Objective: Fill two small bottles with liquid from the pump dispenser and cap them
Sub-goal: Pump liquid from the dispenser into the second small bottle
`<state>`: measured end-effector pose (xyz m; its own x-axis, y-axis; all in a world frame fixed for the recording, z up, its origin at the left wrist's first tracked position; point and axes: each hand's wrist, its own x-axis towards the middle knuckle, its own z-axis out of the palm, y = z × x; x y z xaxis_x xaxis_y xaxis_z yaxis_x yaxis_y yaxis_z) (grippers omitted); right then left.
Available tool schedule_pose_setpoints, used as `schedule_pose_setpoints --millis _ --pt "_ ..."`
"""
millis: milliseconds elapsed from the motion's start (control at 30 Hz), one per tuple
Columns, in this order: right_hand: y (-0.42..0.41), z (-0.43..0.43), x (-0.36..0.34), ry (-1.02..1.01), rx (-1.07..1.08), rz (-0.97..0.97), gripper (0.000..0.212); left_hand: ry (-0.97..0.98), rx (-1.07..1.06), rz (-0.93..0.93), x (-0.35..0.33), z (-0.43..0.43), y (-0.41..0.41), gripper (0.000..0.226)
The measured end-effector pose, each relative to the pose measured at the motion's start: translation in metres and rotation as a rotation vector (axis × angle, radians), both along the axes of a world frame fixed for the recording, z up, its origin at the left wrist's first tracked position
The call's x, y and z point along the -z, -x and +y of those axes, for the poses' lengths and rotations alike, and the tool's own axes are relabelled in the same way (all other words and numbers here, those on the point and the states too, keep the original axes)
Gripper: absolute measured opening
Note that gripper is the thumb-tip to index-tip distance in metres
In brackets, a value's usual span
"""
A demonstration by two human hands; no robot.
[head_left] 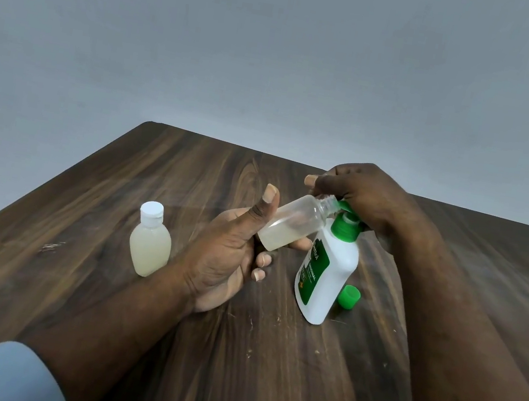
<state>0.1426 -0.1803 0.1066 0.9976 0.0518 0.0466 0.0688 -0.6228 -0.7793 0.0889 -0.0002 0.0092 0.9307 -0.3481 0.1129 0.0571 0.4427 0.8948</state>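
**Figure: Filling of the second bottle at the pump nozzle, head view.** The open bottle (pixel 290 225) is held tilted above the table (pixel 192 168), its threaded neck brought up to the green nozzle of the pump dispenser (pixel 328 272). The left hand (pixel 230 254) is closed about the lower body of this bottle: the fingers are curled beneath it and the thumb is raised alongside. A little pale liquid is seen pooled in its lower end. The right hand (pixel 371 196) is laid over the pump head with its fingers bent down around it. How far the head is depressed cannot be told, since it is largely covered.

The open bottle is judged to be light, thin-walled clear plastic, likely to yield if squeezed and to turn slippery if soap runs down its neck. It is best taken at the flat shoulders or mid-body, away from the threads. The dispenser is heavier and stiff, yet stands on a narrow base, so downward pressure is best kept in line with its axis.

The filled bottle (pixel 149 244), closed with a white cap (pixel 151 213), stands upright to the left, well apart. A green cap (pixel 349 297) lies on the table just beside the dispenser's right side.
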Motion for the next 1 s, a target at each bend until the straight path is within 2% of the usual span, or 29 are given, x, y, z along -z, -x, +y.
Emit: schedule_pose_setpoints --millis 267,367,433,733,1000 --pt "-0.0007 -0.0003 -0.0045 -0.011 -0.012 0.011 0.032 -0.007 0.000 -0.007 -0.0006 0.0005 0.0006 0.069" --pt "-0.0009 0.0028 -0.0019 0.030 -0.007 0.018 0.018 -0.015 -0.004 -0.010 -0.0018 0.0006 0.0008 0.065" --pt "0.0000 0.0026 -0.0003 0.026 -0.009 0.015 0.017 -0.013 -0.004 -0.008 -0.0025 0.0007 0.0011 0.064" --pt "-0.0003 -0.0019 -0.0047 -0.009 -0.004 -0.012 0.037 -0.014 -0.009 0.003 -0.0016 -0.0002 0.0023 0.064" --pt "0.0010 0.0017 -0.0020 0.058 -0.010 0.011 0.019 -0.006 -0.004 -0.004 -0.0038 0.0001 0.0023 0.067"
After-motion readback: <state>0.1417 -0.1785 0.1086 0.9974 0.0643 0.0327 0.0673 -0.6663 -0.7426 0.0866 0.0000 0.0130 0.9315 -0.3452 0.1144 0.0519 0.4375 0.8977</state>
